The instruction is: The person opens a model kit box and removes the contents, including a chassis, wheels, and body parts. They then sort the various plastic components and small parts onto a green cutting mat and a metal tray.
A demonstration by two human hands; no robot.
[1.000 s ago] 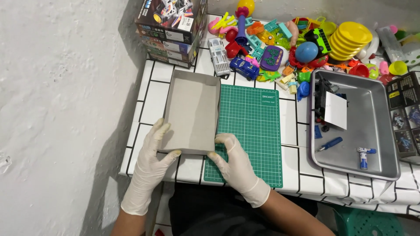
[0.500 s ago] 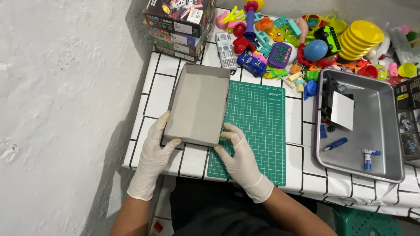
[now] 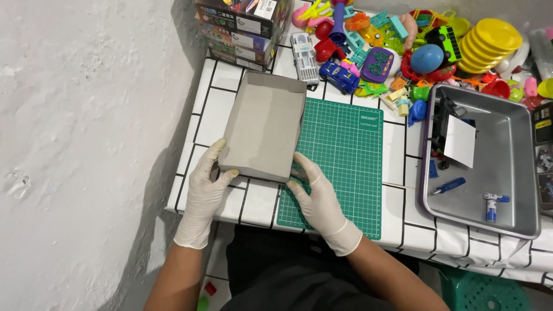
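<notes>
the person's gloved left hand (image 3: 203,193) grasps the near left corner of a shallow grey cardboard box lid (image 3: 265,131), thumb on its top edge and fingers down the side. the gloved right hand (image 3: 315,194) grips the near right corner of the same lid, fingers curled against its wall. the lid sits open side up on the white tiled desk (image 3: 203,109), its right edge overlapping the left border of a green cutting mat (image 3: 345,155). beyond the lid stands a stack of printed boxes (image 3: 242,29), and next to it a heap of colourful plastic toys (image 3: 403,46). at the right lies a metal tray (image 3: 507,167) holding a blue screwdriver (image 3: 448,186) and a white card (image 3: 459,141).
</notes>
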